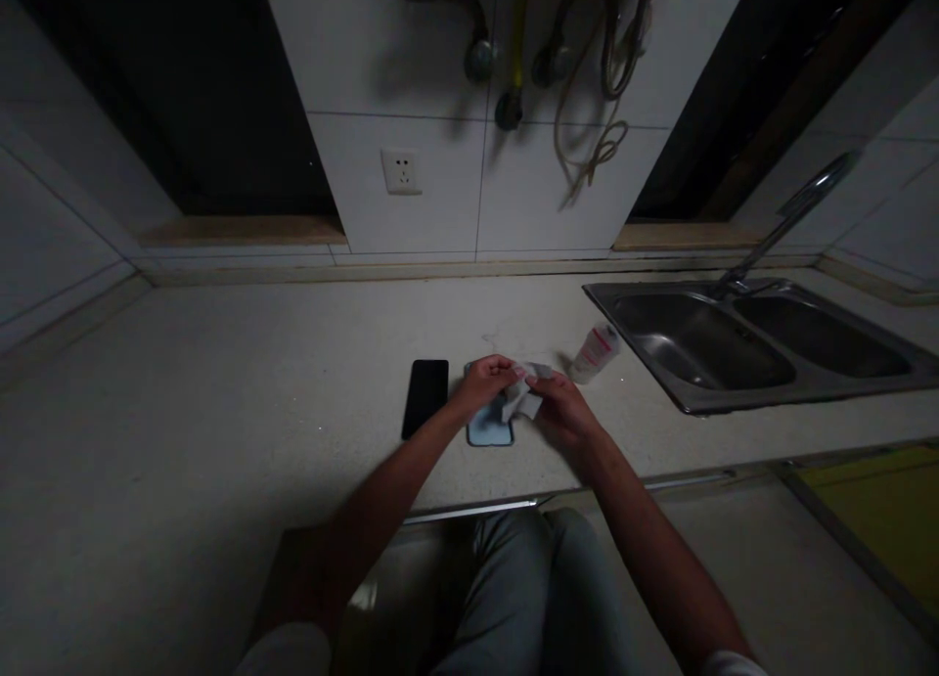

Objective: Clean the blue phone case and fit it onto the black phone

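Between my two hands is a crumpled white tissue (522, 402). My left hand (484, 381) pinches its left side, and my right hand (563, 404) grips its right side. Beneath them a light blue phone case or phone (490, 428) lies flat on the counter, its upper part covered by my left hand and the tissue. A black smartphone (426, 398) rests just left of it, screen dark. Beyond my right hand stands a white bottle or tube with a pink-red band (596, 351), looking tilted from here.
The pale countertop (242, 383) runs along a tiled wall. At the right is a double steel sink (682, 402) with a tall faucet (788, 211). A wall socket (400, 171), pipes (480, 58) and a looped cord (605, 148) are on the wall.
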`<state>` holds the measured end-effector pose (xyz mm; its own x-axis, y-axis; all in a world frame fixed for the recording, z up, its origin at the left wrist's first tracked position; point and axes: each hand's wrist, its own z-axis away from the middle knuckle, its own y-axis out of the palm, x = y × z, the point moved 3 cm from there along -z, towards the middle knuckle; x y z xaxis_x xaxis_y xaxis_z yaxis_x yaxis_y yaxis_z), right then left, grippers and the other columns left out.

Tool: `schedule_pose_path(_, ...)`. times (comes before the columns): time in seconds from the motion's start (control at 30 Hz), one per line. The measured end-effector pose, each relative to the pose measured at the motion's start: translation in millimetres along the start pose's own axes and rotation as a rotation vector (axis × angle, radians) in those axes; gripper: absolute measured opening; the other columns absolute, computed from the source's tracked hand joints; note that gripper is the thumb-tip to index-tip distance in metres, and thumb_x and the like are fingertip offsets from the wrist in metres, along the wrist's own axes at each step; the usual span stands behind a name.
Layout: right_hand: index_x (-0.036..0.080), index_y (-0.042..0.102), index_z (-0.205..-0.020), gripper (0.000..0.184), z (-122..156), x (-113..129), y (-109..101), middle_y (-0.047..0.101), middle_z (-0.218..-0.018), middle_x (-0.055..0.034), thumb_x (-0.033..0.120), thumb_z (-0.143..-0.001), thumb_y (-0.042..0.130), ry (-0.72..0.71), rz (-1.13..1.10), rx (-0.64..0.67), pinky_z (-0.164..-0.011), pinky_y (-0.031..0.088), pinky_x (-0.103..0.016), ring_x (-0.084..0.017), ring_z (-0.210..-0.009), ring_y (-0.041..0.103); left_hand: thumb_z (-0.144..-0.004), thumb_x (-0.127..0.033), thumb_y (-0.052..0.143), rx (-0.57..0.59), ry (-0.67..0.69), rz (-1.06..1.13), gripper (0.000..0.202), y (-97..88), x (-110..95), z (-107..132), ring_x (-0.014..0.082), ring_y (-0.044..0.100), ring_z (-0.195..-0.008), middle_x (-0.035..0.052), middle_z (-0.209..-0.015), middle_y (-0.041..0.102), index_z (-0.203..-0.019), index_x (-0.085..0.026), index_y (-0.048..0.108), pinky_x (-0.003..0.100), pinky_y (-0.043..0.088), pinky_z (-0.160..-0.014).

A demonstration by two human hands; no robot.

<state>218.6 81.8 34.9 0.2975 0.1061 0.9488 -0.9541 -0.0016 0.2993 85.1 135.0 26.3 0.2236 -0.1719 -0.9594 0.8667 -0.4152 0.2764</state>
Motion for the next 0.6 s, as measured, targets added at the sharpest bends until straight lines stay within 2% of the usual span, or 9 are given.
schedule_pose_path(0.1, 0.019, 0.07, -0.087, 0.04, 2.3, 1.0, -3.2, 0.074, -0.081, -0.0053, 0.049, -0.064, 0.084, 0.002, 0.012, 0.011, -0.067, 0.055, -0.032, -0.021, -0.074, 0.068, -0.056, -0.048, 0.089, -0.044, -0.016, 0.039, 0.046, -4.0, -2.6, 1.0, 0.0096, 0.055, -0.058, -0.0008, -0.068, 0.064, -0.077, -0.016, 0.063, 0.024, 0.04, -0.059)
schedule_pose_path(0.17, 0.019, 0.07, -0.083, 0.038, 3.9, 1.3, -9.5, 0.072, -0.075, -0.0027, 0.05, -0.066, 0.083, -0.003, 0.029, -0.014, -0.058, 0.051, -0.027, -0.017, -0.066, 0.064, -0.055, -0.047, 0.089, -0.075, -0.021, 0.083, 0.045, -5.8, -5.1, 1.4, 0.0091, 0.053, -0.057, -0.0022, -0.066, 0.062, -0.073, -0.017, 0.061, 0.023, 0.038, -0.057)
schedule_pose_path(0.3, 0.016, 0.068, -0.072, 0.04, 6.6, 2.3, -21.4, 0.059, -0.053, 0.0032, 0.054, -0.067, 0.082, 0.015, 0.134, -0.069, -0.036, 0.029, -0.021, -0.007, -0.037, 0.041, -0.057, -0.041, 0.088, -0.071, 0.004, 0.22, 0.04, -3.4, -11.3, 2.0, 0.0098, 0.054, -0.063, -0.003, -0.065, 0.058, -0.066, -0.018, 0.056, 0.023, 0.042, -0.062)
schedule_pose_path(0.37, 0.016, 0.069, -0.073, 0.042, 8.0, 4.5, -22.3, 0.056, -0.049, 0.0042, 0.056, -0.069, 0.081, 0.01, 0.175, -0.069, -0.033, 0.022, -0.021, -0.006, -0.033, 0.035, -0.059, -0.04, 0.087, -0.042, 0.011, 0.317, 0.037, 0.5, -12.8, 2.9, 0.0126, 0.058, -0.07, -0.0003, -0.069, 0.061, -0.067, -0.017, 0.059, 0.026, 0.046, -0.07)
schedule_pose_path(0.47, 0.017, 0.069, -0.074, 0.043, 9.0, 9.5, -18.5, 0.051, -0.044, 0.0065, 0.059, -0.069, 0.08, -0.024, 0.168, -0.089, -0.034, 0.019, -0.021, -0.006, -0.032, 0.031, -0.063, -0.043, 0.085, 0.069, -0.054, 0.453, 0.037, 9.2, -9.6, 5.3, 0.0204, 0.066, -0.087, 0.0079, -0.084, 0.07, -0.078, -0.014, 0.066, 0.033, 0.05, -0.083)
schedule_pose_path(0.53, 0.019, 0.066, -0.07, 0.045, 8.1, 12.9, -15.4, 0.048, -0.043, 0.0076, 0.061, -0.068, 0.08, -0.057, 0.139, -0.113, -0.034, 0.019, -0.022, -0.005, -0.033, 0.03, -0.063, -0.042, 0.086, 0.142, -0.129, 0.499, 0.038, 14.3, -4.2, 7.1, 0.0246, 0.068, -0.095, 0.0121, -0.092, 0.073, -0.082, -0.014, 0.068, 0.037, 0.052, -0.087)
schedule_pose_path(0.6, 0.02, 0.062, -0.067, 0.047, 5.8, 15.2, -13.7, 0.047, -0.044, 0.0079, 0.063, -0.066, 0.08, -0.085, 0.109, -0.134, -0.034, 0.02, -0.022, -0.005, -0.033, 0.03, -0.064, -0.037, 0.087, 0.156, -0.182, 0.514, 0.035, 16.7, 1.9, 8.2, 0.0266, 0.069, -0.099, 0.0132, -0.094, 0.074, -0.082, -0.014, 0.068, 0.038, 0.054, -0.087)
